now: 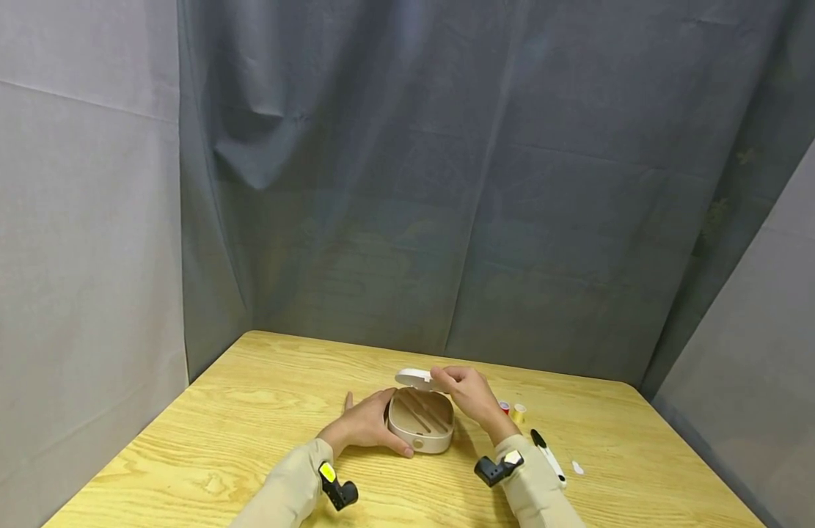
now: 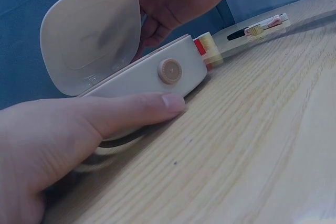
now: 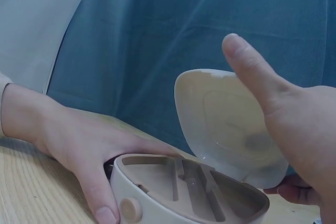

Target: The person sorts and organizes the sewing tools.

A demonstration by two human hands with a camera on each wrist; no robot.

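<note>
A beige rounded case [image 1: 420, 431] lies on the wooden table [image 1: 249, 411] with its white lid [image 1: 414, 378] swung up and back. Ridged dividers show inside the base [image 3: 184, 192]. My left hand [image 1: 366, 425] grips the base from the left, its thumb [image 2: 131, 111] lying along the front wall beside the round button [image 2: 169, 70]. My right hand [image 1: 469, 392] holds the lid [image 3: 226, 124] up, fingers curled behind it and the thumb [image 3: 252, 66] raised off it.
A red spool [image 1: 505, 405] and a yellow spool [image 1: 519, 413] stand just right of the case. A white tool with a black tip [image 1: 547, 455] and a small white piece [image 1: 577, 467] lie further right. Grey curtains close off the table's far sides.
</note>
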